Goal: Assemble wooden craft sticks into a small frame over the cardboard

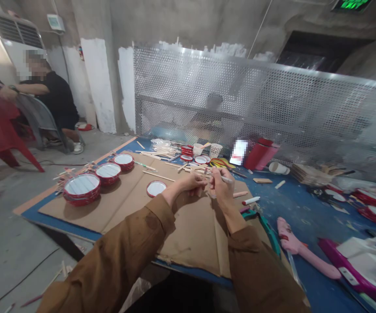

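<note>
Above the brown cardboard (188, 234), my left hand (193, 183) is closed, its fingers pinched on a small, thin piece too blurred to name. Close beside it, my right hand (221, 182) is closed round a slim white pen-like tool (227, 177). A small red-rimmed white disc (156, 188) lies on the cardboard left of my hands. Three red-rimmed white drum shapes, a large one (81, 187), a middle one (108, 173) and a smaller one (124, 161), stand in a row at the left.
Thin wooden sticks (158, 175) and paper cups (215, 150) lie beyond my hands. To the right are a red-capped marker (251, 201), a pink glue gun (305, 250) and a purple power strip (354, 271). A perforated metal screen (181, 95) stands behind; a person (54, 95) sits far left.
</note>
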`<action>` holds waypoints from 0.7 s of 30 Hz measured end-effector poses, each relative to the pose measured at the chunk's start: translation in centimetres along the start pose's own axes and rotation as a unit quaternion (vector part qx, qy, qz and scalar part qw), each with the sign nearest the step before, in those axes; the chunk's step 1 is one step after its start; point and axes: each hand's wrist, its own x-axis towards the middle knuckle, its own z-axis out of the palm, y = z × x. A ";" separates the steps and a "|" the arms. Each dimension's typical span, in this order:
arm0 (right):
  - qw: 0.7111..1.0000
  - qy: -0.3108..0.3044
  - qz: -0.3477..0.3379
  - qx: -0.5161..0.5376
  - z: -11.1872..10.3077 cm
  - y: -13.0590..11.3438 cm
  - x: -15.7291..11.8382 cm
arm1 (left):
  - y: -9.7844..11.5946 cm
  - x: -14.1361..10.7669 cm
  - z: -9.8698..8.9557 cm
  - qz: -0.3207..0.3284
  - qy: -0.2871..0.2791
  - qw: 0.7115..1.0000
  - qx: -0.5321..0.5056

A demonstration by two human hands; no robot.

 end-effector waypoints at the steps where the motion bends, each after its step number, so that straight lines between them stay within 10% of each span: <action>1: 1.000 0.000 0.002 0.006 0.0 0.0 0.0 | 0.0 0.0 0.0 0.000 0.000 1.000 0.001; 21: 0.999 -0.037 0.010 0.032 0.1 -0.2 -0.2 | -0.3 0.2 0.0 0.002 -0.003 1.000 -0.002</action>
